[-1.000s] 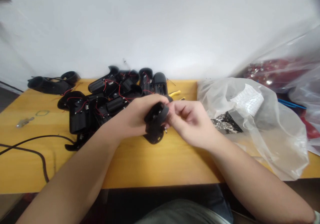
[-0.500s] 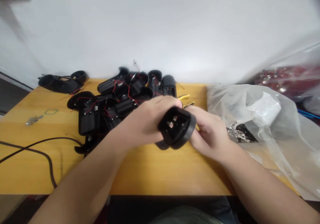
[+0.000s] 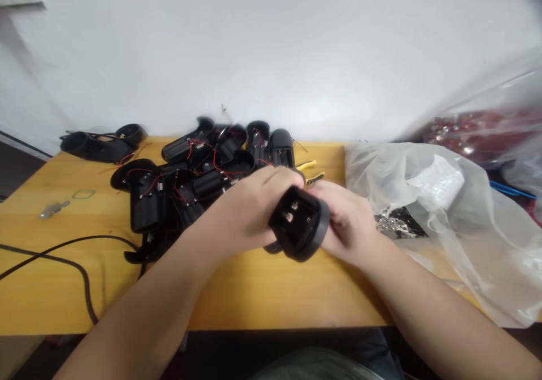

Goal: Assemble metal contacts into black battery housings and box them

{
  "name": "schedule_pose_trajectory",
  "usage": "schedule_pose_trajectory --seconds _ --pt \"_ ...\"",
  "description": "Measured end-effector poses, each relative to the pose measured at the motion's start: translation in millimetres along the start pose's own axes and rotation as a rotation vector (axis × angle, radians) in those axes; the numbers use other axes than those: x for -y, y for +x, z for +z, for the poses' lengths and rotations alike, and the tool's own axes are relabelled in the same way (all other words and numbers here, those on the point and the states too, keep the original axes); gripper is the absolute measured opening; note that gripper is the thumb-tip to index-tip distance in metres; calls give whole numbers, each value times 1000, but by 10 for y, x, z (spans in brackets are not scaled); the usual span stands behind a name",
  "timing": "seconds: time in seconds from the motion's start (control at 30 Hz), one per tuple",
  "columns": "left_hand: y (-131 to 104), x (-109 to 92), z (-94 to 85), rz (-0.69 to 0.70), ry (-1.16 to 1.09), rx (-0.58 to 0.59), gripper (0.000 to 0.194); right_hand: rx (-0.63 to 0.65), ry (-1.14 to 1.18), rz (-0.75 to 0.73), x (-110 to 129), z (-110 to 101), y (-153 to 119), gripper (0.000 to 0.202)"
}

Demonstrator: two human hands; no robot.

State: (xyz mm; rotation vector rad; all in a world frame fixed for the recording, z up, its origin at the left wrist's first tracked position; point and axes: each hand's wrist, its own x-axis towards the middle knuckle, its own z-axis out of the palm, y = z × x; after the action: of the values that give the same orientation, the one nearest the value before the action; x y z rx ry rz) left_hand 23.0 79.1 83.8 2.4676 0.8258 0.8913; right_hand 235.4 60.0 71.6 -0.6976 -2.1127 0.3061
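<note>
One hollow black plastic housing point(image 3: 298, 225) is grasped by left hand point(image 3: 260, 202); right hand point(image 3: 349, 213) adjoins, grip cannot be told. Brace housing steadily.

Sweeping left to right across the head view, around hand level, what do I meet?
Small shiny item, green ring, black housings with red wires, left hand, held black piece, right hand, translucent plastic bag.

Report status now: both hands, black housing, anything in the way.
Left hand gripping black housing, open end facing camera. Right hand beside it, fingertips hidden. Yellow-handled tool just beyond, not visibly blocking.
</note>
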Motion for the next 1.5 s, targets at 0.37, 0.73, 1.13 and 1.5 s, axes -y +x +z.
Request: schedule_pose_trajectory --seconds 0.37,0.73,1.13,1.5 --pt "19 27 91 25 -72 -108 25 -131 26 119 67 134 -7 18" --pt "31 160 187 -71 -170 -166 32 -36 -201 -25 -16 90 -32 11" --pt "39 152 147 -29 100 -141 26 -91 -181 -16 12 74 -14 13" --pt "7 150 112 0 117 -53 31 -96 -116 -1 65 108 -43 16"
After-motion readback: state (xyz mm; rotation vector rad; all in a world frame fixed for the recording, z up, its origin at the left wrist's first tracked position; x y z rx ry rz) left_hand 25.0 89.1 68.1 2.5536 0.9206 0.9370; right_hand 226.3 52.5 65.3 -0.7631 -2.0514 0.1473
